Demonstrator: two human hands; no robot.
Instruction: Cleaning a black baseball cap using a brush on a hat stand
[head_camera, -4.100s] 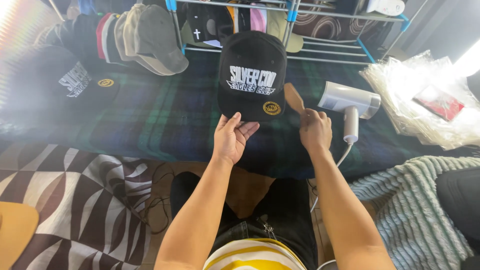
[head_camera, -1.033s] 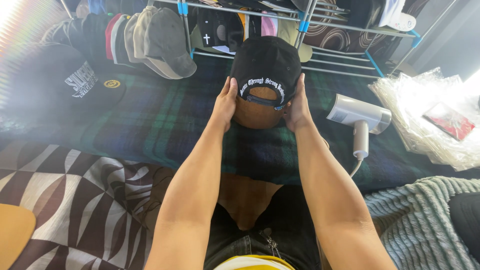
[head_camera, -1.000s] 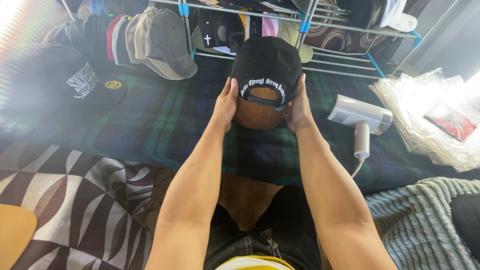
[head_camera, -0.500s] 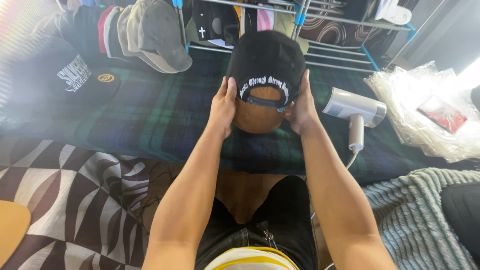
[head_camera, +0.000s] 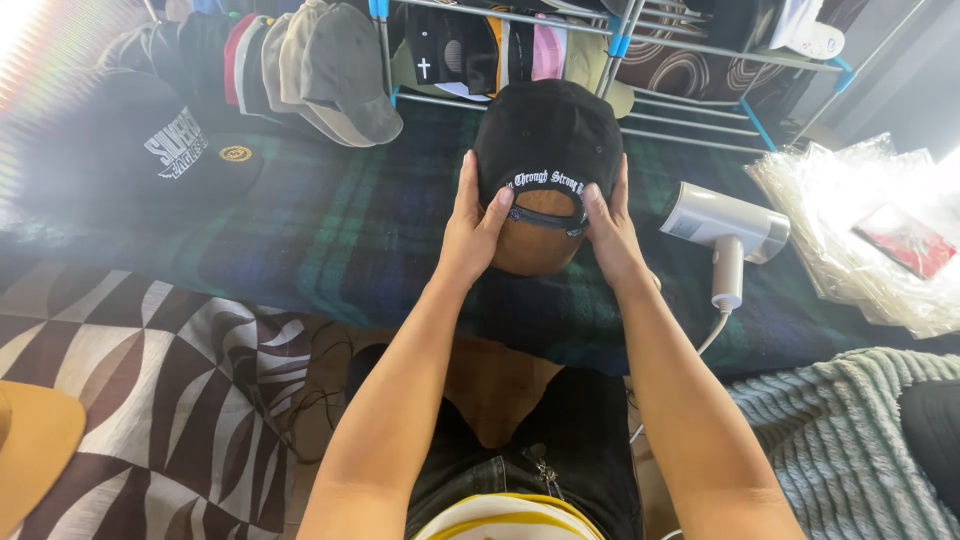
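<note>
A black cap (head_camera: 548, 130) with white lettering on its back strap sits over a rounded brown wooden form (head_camera: 532, 240), its back turned toward me. My left hand (head_camera: 472, 225) grips the cap's left side, thumb pressed on the strap. On the other side my right hand (head_camera: 612, 232) holds the cap's right edge, thumb on the strap as well. Both rest above the dark green plaid cloth (head_camera: 330, 230).
A white handheld steamer (head_camera: 722, 228) with cord lies right of the cap. Another black cap (head_camera: 150, 150) lies at the left, a row of caps (head_camera: 310, 60) behind it. A metal rack (head_camera: 640, 50) stands at the back, clear plastic bags (head_camera: 860, 230) at the right.
The cap has been turned back-side toward me and set over the wooden form, with both hands now on its sides. In the last second the hands have barely shifted.
</note>
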